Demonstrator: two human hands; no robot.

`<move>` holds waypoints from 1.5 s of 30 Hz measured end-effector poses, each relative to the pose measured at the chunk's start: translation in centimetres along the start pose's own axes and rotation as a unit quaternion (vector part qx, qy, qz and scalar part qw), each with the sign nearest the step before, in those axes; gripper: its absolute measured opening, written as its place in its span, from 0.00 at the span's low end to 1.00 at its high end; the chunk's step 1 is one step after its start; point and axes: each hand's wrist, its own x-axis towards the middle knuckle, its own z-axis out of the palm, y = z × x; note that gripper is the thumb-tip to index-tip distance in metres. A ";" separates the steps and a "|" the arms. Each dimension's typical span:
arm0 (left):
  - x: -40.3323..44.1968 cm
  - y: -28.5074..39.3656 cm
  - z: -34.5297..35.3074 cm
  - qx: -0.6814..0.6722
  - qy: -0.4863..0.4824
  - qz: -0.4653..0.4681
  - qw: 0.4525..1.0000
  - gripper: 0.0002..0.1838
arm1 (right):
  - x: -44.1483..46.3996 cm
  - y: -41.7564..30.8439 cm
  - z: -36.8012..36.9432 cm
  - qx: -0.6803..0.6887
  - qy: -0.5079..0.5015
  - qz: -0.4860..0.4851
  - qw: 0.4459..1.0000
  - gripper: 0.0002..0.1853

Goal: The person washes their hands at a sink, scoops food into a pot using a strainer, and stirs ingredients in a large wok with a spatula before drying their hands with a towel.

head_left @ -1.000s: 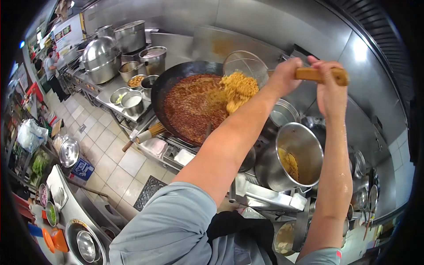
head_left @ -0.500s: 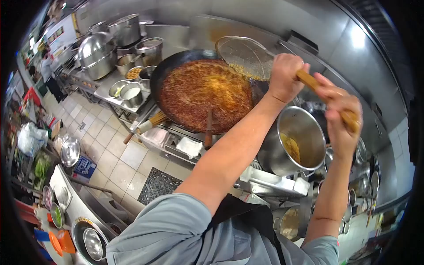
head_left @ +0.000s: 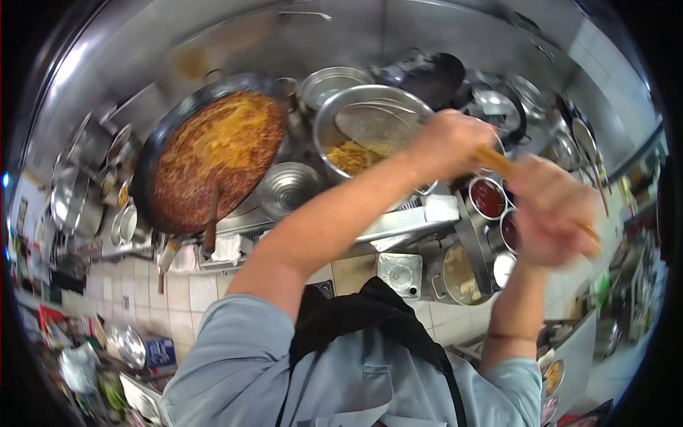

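My left hand (head_left: 455,146) grips the wooden handle (head_left: 496,161) of a wire-mesh strainer. Further back on the same handle, my right hand (head_left: 551,210) is closed too, blurred by motion. The strainer's mesh (head_left: 363,122) sits tilted inside the mouth of a large steel pot (head_left: 329,110). Golden-brown fried bits (head_left: 350,158) lie in the pot below and beside the mesh. To the left is a big black wok (head_left: 147,160) full of reddish-brown, oily sauce (head_left: 213,160). A wooden-handled tool (head_left: 211,226) leans on its front edge.
A perforated steel strainer (head_left: 288,188) stands between wok and pot. Containers of red sauce (head_left: 486,198) are at the right, under my arms. Another black wok (head_left: 434,78) and a lidded pan (head_left: 494,107) sit behind. Steel pots (head_left: 75,203) crowd the far left.
The strainer has moved from beside the wok's right edge into the steel pot, both hands still on its handle. My view has turned to the right.
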 end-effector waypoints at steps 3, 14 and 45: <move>-3.9 -5.1 1.3 -0.056 -0.047 -0.092 0.993 0.14 | -2.5 7.8 0.5 0.004 -0.014 -0.045 0.999 0.08; -7.2 -13.8 8.0 -0.152 -0.060 -0.349 0.923 0.14 | 1.1 17.5 -2.6 -0.124 0.279 0.202 0.930 0.18; -0.6 -5.0 9.2 -0.201 -0.305 -0.257 0.895 0.21 | 0.1 8.3 -9.5 -0.052 0.596 0.196 0.777 0.19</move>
